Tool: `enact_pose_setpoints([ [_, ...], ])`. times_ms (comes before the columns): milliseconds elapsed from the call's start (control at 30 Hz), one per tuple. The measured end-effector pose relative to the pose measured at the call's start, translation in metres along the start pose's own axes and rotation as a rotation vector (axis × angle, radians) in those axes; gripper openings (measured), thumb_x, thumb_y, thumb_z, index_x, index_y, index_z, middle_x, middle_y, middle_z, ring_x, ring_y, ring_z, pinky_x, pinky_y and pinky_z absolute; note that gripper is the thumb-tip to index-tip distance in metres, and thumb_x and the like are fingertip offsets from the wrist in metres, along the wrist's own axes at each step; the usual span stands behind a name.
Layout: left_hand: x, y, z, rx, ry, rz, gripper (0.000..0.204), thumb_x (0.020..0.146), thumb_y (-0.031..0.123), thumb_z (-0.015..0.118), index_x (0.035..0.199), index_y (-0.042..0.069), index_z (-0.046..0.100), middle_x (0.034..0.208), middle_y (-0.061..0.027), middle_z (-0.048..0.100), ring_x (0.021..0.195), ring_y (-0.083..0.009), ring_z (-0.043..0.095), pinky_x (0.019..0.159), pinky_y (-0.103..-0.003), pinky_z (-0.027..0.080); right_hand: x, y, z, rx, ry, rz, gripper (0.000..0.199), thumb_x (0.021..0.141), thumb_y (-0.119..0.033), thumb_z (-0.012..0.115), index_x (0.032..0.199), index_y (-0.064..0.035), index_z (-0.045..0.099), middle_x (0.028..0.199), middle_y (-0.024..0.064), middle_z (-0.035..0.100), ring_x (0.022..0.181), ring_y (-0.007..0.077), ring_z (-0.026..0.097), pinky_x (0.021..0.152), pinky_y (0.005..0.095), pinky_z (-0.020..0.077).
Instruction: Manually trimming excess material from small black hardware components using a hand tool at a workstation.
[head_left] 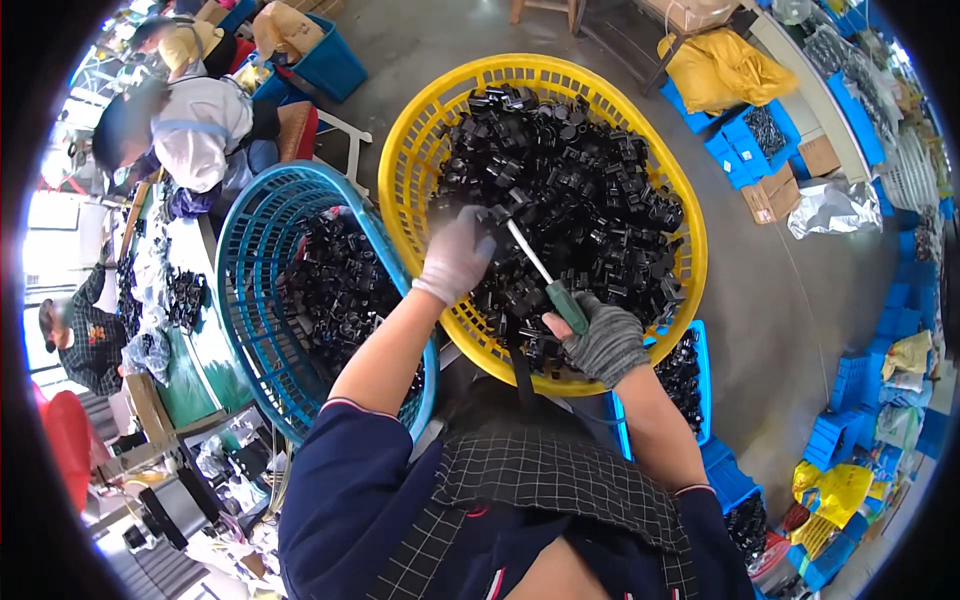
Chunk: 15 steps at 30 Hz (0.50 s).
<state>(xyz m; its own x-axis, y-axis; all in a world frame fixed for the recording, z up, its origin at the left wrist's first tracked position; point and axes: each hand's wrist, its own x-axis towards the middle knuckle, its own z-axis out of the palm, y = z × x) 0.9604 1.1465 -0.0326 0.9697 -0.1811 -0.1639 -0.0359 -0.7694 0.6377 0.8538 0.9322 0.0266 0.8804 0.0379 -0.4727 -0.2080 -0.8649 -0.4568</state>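
Over the yellow basket [697,235], my right hand [608,343] in a grey knit glove is closed round the green handle of a screwdriver [532,250]. Its pale metal shaft slants up and left to my left hand [457,256], which wears a white glove. The left fingers are closed on a small black plastic part [494,214], partly hidden by the glove, and the shaft's end meets it. Beneath both hands lies a heap of similar black plastic parts [560,160], filling much of the basket.
A blue basket [300,178] holding more black parts stands at my left, against the yellow one. Right of my knees is a light-blue crate [707,385] of black parts. People sit at a workbench [190,375] on the far left. Blue bins [740,150] and cartons line the right.
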Motion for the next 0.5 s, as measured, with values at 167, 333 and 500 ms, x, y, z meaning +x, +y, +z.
enact_pose_setpoints([
  [167,-0.055,-0.062,-0.014,-0.559,0.194,0.105,0.032,0.083,0.004,0.047,0.114,-0.003,0.050,0.098,-0.0145,0.064,0.089,-0.0260,0.062,0.082,-0.036,0.049,-0.017,-0.024,0.015,-0.075,-0.138,-0.140,0.063,0.078,-0.068,0.054,0.101,-0.0094,0.063,0.079,0.0170,0.067,0.077,0.0363,0.065,0.069,0.0453,0.0507],
  [333,-0.125,-0.050,-0.063,-0.487,0.089,-0.112,0.034,0.082,-0.002,0.044,0.115,-0.001,0.051,0.102,-0.0104,0.061,0.095,-0.0174,0.058,0.086,-0.030,0.047,-0.020,-0.048,0.042,-0.104,-0.220,-0.393,0.065,0.079,-0.069,0.052,0.101,-0.0084,0.063,0.081,0.0172,0.067,0.080,0.0359,0.065,0.071,0.0453,0.0505],
  [500,-0.137,-0.117,-0.077,-0.216,0.291,-0.347,0.034,0.081,0.004,0.052,0.115,0.001,0.053,0.102,-0.0186,0.063,0.093,-0.0307,0.062,0.083,-0.036,0.049,-0.008,-0.049,0.046,-0.100,-0.267,-0.434,0.066,0.078,-0.069,0.053,0.104,-0.0083,0.063,0.083,0.0169,0.067,0.080,0.0356,0.065,0.072,0.0448,0.0506],
])
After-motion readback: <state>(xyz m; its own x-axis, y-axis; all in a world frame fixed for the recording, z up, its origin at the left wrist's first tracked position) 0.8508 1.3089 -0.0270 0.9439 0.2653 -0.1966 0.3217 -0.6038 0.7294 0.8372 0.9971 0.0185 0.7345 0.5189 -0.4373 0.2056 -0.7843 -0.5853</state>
